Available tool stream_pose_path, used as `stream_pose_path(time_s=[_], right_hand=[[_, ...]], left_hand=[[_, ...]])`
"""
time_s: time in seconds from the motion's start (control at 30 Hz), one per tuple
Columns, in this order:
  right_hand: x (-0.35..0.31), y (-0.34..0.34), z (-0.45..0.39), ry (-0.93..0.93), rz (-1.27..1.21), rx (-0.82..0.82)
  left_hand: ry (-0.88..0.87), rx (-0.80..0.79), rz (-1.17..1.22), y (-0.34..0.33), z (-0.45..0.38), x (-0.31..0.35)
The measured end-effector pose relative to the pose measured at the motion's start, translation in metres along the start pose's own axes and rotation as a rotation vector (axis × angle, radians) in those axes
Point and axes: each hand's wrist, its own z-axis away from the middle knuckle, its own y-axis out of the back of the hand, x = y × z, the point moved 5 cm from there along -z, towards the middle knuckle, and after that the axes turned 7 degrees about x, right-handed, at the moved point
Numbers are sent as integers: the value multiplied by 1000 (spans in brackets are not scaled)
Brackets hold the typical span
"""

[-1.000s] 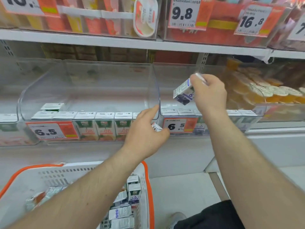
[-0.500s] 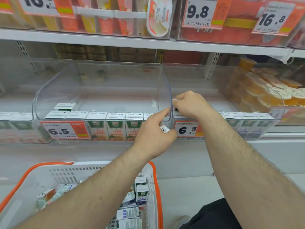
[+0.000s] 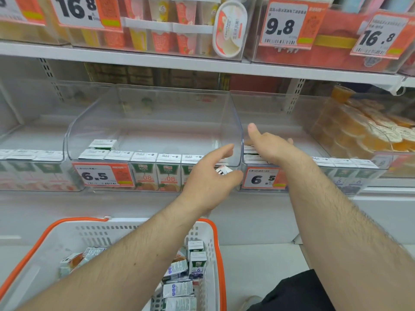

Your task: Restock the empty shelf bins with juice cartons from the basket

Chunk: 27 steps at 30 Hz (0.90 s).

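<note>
At the shelf's front edge, orange-juice cartons (image 3: 168,173) stand in a tidy row inside the clear plastic bin (image 3: 157,122), labels facing out for shoppers. My left hand (image 3: 208,178) pinches a small carton (image 3: 222,170), ready to slot in. My right hand (image 3: 272,147), grip spread flat, rests on boxy cartons in the neighbouring bin (image 3: 280,108). More wait in the slotted white basket (image 3: 94,232) below.
</note>
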Motion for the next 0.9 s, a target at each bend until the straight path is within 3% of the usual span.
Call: stream_pose_path(time_s=[0.07, 0.17, 0.23, 0.27, 0.33, 0.47, 0.53, 0.6, 0.67, 0.77, 0.9], right_hand=[[3, 6, 2, -9, -32, 145], [-4, 34, 26, 92, -200, 621], [-19, 40, 55, 234, -384, 804], [-27, 34, 66, 266, -484, 786], [-46, 12, 81, 239, -687, 599], [-75, -48, 118, -51, -864, -153], [-86, -71, 142, -115, -964, -492], [-92, -82, 151, -107, -1050, -570], [-93, -84, 148, -49, -1010, -461], [-97, -76, 141, 161, -759, -197], [-118, -69, 147, 449, -566, -10]], left_hand=[[40, 65, 125, 12, 2, 1], [306, 123, 561, 25, 7, -1], [504, 135, 832, 30, 14, -6], [581, 157, 962, 34, 17, -9], [657, 239, 1181, 43, 20, -16], [659, 317, 1365, 57, 30, -22], [647, 291, 1331, 61, 34, -25], [591, 272, 1191, 70, 38, -31], [480, 301, 977, 88, 42, -39], [329, 300, 694, 119, 47, -56], [81, 49, 177, 150, 54, -62]])
